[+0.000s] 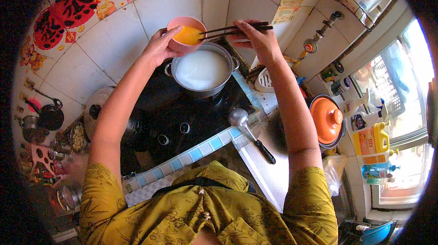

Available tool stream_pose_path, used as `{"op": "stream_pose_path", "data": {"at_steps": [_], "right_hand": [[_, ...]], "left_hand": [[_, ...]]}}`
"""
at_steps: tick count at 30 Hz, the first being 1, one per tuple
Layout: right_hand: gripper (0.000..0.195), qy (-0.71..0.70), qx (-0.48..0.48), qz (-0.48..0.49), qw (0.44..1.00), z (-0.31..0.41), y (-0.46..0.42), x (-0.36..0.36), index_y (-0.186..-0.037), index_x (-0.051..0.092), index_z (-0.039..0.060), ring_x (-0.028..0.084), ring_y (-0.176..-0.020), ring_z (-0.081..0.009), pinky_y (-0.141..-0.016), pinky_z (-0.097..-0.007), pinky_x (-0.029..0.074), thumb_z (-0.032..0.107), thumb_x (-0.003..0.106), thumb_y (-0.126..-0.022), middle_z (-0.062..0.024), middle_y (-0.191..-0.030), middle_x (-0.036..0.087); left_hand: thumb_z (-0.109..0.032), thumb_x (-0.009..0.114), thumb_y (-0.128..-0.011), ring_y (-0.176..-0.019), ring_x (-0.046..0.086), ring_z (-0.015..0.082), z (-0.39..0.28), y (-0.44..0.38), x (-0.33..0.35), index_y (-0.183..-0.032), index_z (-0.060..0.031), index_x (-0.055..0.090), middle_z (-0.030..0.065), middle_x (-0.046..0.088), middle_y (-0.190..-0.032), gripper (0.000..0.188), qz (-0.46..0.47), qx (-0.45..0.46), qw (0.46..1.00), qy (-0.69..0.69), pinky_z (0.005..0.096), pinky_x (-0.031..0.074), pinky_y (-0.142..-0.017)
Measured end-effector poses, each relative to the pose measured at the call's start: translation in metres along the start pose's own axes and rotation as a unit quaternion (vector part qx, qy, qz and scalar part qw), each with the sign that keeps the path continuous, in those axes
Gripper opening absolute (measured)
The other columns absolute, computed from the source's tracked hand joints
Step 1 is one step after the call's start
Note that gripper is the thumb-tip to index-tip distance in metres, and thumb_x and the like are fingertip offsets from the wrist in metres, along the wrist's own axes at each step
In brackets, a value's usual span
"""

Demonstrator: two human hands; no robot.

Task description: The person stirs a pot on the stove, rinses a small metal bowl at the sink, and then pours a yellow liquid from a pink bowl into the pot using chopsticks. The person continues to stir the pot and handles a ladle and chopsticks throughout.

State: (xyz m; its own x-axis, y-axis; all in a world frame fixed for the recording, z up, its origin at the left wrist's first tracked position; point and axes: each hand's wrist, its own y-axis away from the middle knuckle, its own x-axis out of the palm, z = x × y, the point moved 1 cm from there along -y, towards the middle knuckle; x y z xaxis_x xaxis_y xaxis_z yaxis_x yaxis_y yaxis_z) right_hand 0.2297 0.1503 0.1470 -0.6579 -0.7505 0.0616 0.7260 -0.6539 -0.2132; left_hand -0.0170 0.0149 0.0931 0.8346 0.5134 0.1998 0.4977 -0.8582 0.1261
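Observation:
In my left hand [163, 47] is a pink bowl [184, 47] of yellow-orange liquid that looks like beaten egg, tilted a little above the back left rim of a two-handled metal pot [202, 91]. Whitish liquid [202, 68] nearly fills the pot, which stands on the black glass stove. My right hand [255, 39] grips a pair of dark chopsticks [219, 34], level with the bowl and to its right. Their tips are inside the bowl, at or near the liquid. A metal ladle [238, 117] with a black handle rests near the stove's right front edge.
The black glass cooktop [160, 101] has a tiled edge. A lidded pan [99, 101] stands at left, partly behind my left forearm. To the right are a white slotted holder [265, 81], an orange-lidded pot [325, 120], and a yellow jug [369, 140] among bottles by the window.

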Motion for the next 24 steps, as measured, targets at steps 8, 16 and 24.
{"op": "stream_pose_path", "data": {"at_steps": [8, 16, 24], "right_hand": [[0.031, 0.013, -0.011, 0.012, 1.0, 0.006, -0.018, -0.01, -0.103, 0.058, -0.0014, 0.065, -0.082, -0.0225, -0.068, -0.0325, 0.055, 0.025, 0.056, -0.088, -0.0144, -0.094, 0.064], [0.033, 0.019, -0.091, -0.027, 0.995, 0.017, 0.012, 0.017, -0.104, 0.059, -0.0016, 0.064, -0.084, -0.0192, -0.066, -0.0321, 0.055, 0.027, 0.057, -0.088, -0.0116, -0.092, 0.064], [0.023, 0.282, -0.371, -0.114, 0.878, -0.036, 0.062, 0.072, -0.102, 0.056, 0.0021, 0.056, -0.083, -0.0339, -0.071, -0.0366, 0.047, 0.002, 0.058, -0.079, -0.0169, -0.093, 0.055]], "left_hand": [[-0.036, 0.07, -0.075, -0.104, 0.053, 0.0336, -0.021, 0.0, 0.004, -0.124, 0.002, 0.033, 0.0209, 0.045, -0.12, 0.073, 0.02, 0.021, 0.999, -0.02, 0.0464, 0.055, -0.07], [-0.038, 0.068, -0.076, -0.099, 0.055, 0.0332, -0.022, -0.005, 0.004, -0.122, 0.003, 0.037, 0.0209, 0.048, -0.118, 0.068, 0.0, 0.017, 1.0, -0.009, 0.0454, 0.055, -0.07], [-0.037, 0.066, -0.078, -0.098, 0.056, 0.0304, -0.019, -0.012, -0.004, -0.123, 0.0006, 0.038, 0.0177, 0.05, -0.117, 0.064, -0.024, -0.004, 1.0, -0.005, 0.0445, 0.054, -0.068]]}}
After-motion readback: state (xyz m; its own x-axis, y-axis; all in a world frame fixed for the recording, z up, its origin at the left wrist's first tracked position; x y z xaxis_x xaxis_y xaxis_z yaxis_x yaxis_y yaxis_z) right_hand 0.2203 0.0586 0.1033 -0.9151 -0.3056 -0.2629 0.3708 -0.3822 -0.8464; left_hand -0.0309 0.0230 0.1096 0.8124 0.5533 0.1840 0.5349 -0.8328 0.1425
